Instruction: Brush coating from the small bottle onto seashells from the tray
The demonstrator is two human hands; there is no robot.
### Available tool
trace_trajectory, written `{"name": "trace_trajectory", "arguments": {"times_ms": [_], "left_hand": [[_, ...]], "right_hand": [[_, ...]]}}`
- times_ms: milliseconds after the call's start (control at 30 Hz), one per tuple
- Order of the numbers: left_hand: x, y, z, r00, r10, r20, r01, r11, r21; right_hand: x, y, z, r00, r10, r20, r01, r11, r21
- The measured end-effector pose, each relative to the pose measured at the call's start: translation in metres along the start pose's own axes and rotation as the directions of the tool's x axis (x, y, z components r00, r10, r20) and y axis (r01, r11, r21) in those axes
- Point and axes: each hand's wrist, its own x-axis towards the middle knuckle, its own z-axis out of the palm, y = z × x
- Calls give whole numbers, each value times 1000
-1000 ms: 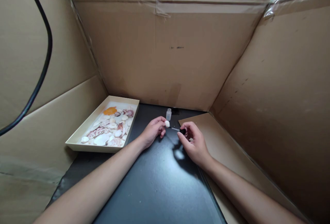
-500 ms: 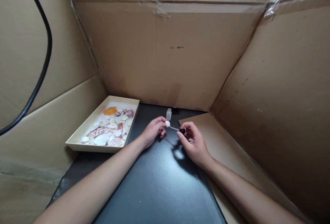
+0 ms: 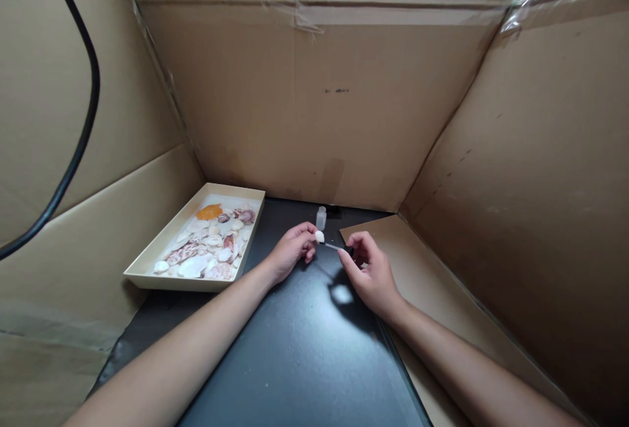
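My left hand (image 3: 293, 251) pinches a small white seashell (image 3: 319, 236) between thumb and fingertips, just above the dark tabletop. Facing it, my right hand (image 3: 367, 270) is closed on the black cap of a thin brush applicator (image 3: 332, 246). The applicator's slender stem points left, and its dark tip is at the shell's lower edge; whether it touches cannot be told. Behind the shell stands a small, frosted, uncapped bottle (image 3: 321, 219), upright. My right fingers hide most of the black cap.
On the left is a cream tray (image 3: 133, 272) of assorted shells, one of them orange (image 3: 209, 211). Cardboard walls (image 3: 314, 119) enclose the back and sides. A flat cardboard sheet (image 3: 417, 270) lies at right, and a black cable (image 3: 93, 73) hangs at upper left.
The right fingers have turned slightly around the applicator, hiding more of its black cap. The stem's tip has shifted a little at the shell, while the left hand stays nearly in place.
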Motion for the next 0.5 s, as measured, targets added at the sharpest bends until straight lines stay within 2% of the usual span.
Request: {"name": "trace_trajectory", "arguments": {"times_ms": [133,333,500], "left_hand": [[-1,1,1,1000,-10,0,10,1000,-18],[-1,2,1,1000,-6,5,6,1000,-25],[-1,0,0,1000,-3,9,3,1000,-24]], "right_hand": [[0,0,1,999,9,43,-10,1000,26],[1,2,1,999,36,-12,-36,999,-31],[0,2,1,999,24,36,-26,999,42]]}}
